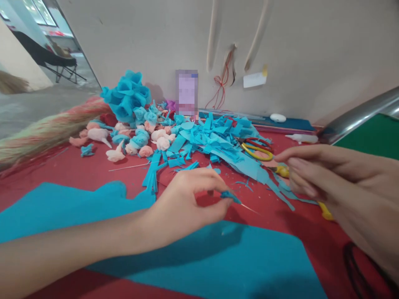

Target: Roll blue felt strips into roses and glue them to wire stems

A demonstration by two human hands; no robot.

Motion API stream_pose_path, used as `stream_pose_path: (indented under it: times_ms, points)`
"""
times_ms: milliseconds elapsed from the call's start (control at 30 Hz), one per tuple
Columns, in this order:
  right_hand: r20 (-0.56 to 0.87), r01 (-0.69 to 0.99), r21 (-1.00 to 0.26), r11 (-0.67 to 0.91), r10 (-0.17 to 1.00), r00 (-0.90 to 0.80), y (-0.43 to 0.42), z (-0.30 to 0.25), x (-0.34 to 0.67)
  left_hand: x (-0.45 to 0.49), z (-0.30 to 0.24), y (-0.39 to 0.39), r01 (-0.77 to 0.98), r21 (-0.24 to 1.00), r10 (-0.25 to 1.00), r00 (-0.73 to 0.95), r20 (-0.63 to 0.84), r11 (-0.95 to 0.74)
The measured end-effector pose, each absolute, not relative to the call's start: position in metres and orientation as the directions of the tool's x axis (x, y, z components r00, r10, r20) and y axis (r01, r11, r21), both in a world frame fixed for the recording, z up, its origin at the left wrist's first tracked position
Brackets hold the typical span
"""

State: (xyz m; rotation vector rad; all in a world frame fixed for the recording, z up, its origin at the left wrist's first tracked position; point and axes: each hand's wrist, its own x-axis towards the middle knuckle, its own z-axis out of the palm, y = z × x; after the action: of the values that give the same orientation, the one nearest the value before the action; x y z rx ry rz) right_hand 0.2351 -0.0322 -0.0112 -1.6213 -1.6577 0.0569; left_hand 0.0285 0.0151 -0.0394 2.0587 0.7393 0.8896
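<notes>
Broad blue sheet (264, 253), spread over a red tabletop (131, 180) from the left edge to beneath the person's hands. Bundle of pale straw (46, 137), reddish at its far end, lying along the table's left side. Black folding chair (60, 61), on the floor beyond. Large ruffled blue flower (127, 95), near the wall. Below it, small rosettes (145, 151) in pink, white and blue, heaped together. Thin wire (127, 167), lying in front of them. Left hand (183, 191), above the blue sheet — thumb and fingertips pinching a small blue piece (230, 196), from which a fine wire points rightward. Phone (187, 93), upright by the wall, its screen blurred. Blue scraps (218, 137), strewn thickly across the middle of the table. Red cord (220, 83), hanging from a hole in the wall. Scissors (257, 154), yellow and red handles outward, among the scraps. White oval case (278, 118), behind. Yellow object (282, 171), partly hidden by the right hand (330, 170), whose fingers are bent and drawn together — whether they grip anything, I cannot tell. White tube (302, 138), just beyond that hand
</notes>
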Motion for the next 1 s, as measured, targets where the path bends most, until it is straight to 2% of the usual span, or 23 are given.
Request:
stream_pose_path:
  times_ms: [100, 233, 333, 433, 500, 600, 800, 1000]
  points:
    - [0.507, 0.877, -0.418, 0.236, 0.862, 0.010, -0.022, -0.010, 0.237, 0.030, -0.045, 0.017, 0.205, 0.822, 0.737, 0.590, 0.330, -0.532]
    - [0.586, 0.961, -0.223, 0.161, 0.810, 0.000, -0.021, -0.014, 0.237, 0.028, -0.042, 0.019, 0.191, 0.796, 0.723, 0.574, 0.384, -0.574]
    - [0.608, 0.977, -0.160, 0.143, 0.794, -0.017, -0.021, -0.016, 0.239, 0.026, -0.037, 0.018, 0.197, 0.766, 0.714, 0.553, 0.429, -0.612]
    - [0.578, 0.971, -0.130, 0.202, 0.811, -0.091, -0.019, -0.015, 0.239, 0.023, -0.031, 0.017, 0.221, 0.742, 0.711, 0.545, 0.444, -0.633]
    - [0.507, 0.942, -0.161, 0.294, 0.843, -0.177, -0.020, -0.013, 0.236, 0.023, -0.027, 0.016, 0.218, 0.735, 0.706, 0.541, 0.456, -0.642]
    - [0.411, 0.854, -0.300, 0.425, 0.866, -0.286, -0.026, -0.007, 0.229, 0.023, -0.025, 0.015, 0.190, 0.726, 0.688, 0.541, 0.484, -0.661]
    - [0.331, 0.736, -0.484, 0.474, 0.877, -0.348, -0.037, -0.003, 0.218, 0.023, -0.024, 0.012, 0.149, 0.710, 0.659, 0.537, 0.526, -0.688]
    - [0.435, 0.575, -0.642, 0.507, 0.859, -0.271, -0.037, -0.014, 0.209, 0.022, -0.022, 0.009, 0.088, 0.759, 0.668, 0.547, 0.504, -0.645]
